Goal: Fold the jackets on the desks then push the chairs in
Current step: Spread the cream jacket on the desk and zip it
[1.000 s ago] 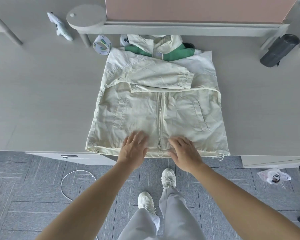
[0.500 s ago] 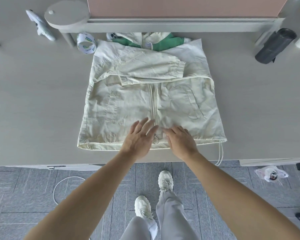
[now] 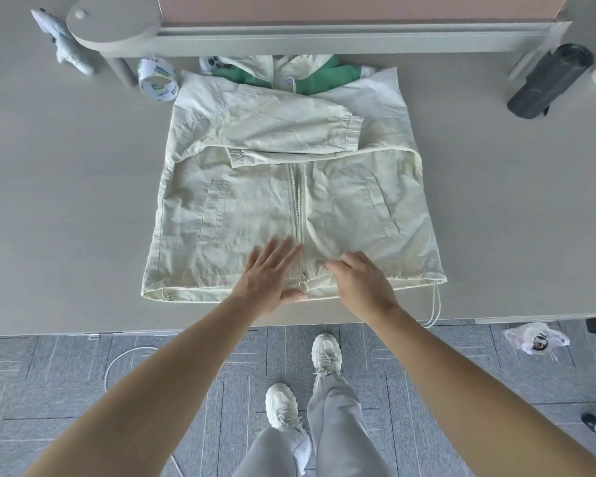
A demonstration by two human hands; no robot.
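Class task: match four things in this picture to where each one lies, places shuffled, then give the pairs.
1 tape roll
2 black roll
3 plastic bag
4 left hand

A floor, right of the shoes
B flat on the hem of the jacket
C desk, far right
D desk, left of the jacket's collar

Pairs: 1-D, 2-C, 3-A, 4-B
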